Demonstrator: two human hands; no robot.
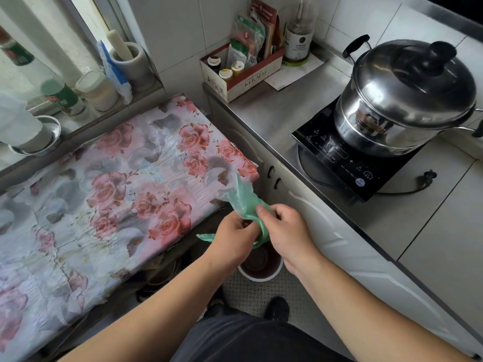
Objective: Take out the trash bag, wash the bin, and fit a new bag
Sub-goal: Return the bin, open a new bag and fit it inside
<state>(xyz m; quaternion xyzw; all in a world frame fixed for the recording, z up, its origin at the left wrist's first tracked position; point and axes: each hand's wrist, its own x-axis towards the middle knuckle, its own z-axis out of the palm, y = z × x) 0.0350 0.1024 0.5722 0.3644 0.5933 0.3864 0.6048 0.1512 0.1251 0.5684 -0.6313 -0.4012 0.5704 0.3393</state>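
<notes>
A thin green plastic bag (241,198) is bunched between both of my hands, above the bin. My left hand (232,237) grips its lower part, and a green end sticks out to the left of that hand. My right hand (286,231) pinches the bag near the top with thumb and fingers. Directly below on the floor stands a small round bin (261,275) with a white rim and a dark reddish inside, partly hidden by my hands.
A table under a rose-patterned cloth (117,192) stands on the left. On the right, a steel counter (274,111) carries an induction hob (347,163) with a lidded pot (407,97). White cabinet doors (326,231) flank the bin. My feet (277,308) are just behind it.
</notes>
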